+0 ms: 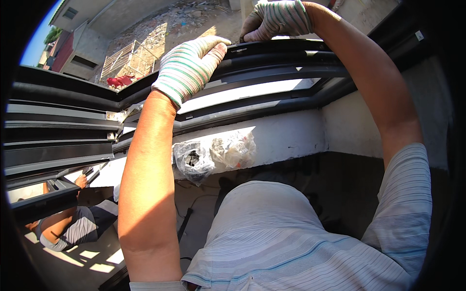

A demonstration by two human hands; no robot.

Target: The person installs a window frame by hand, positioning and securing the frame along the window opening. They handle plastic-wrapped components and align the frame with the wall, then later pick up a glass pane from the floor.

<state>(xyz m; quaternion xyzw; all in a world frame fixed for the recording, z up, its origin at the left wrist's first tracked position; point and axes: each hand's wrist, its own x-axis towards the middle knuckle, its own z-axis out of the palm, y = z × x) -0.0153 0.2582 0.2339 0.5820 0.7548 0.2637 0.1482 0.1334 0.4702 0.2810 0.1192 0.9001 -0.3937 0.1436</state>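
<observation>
Both my hands wear striped knit work gloves and reach up to the top edge of a dark metal window frame (272, 64). My left hand (187, 68) is closed at that edge, its thumb and fingers together on the frame. Farther right, my right hand (279, 20) has its fingers curled in a pinch just above the same edge. What sits between those right fingertips is too small and dark to make out. Several dark frame profiles run below my hands.
Crumpled clear plastic bags (213, 153) lie on the white sill (291, 133). At the lower left is another person (73, 228), partly behind frame bars. A metal hinge arm (119, 115) joins the frames at left. Outside are rubble (182, 19), a metal rack (127, 60) and red cloth (120, 81).
</observation>
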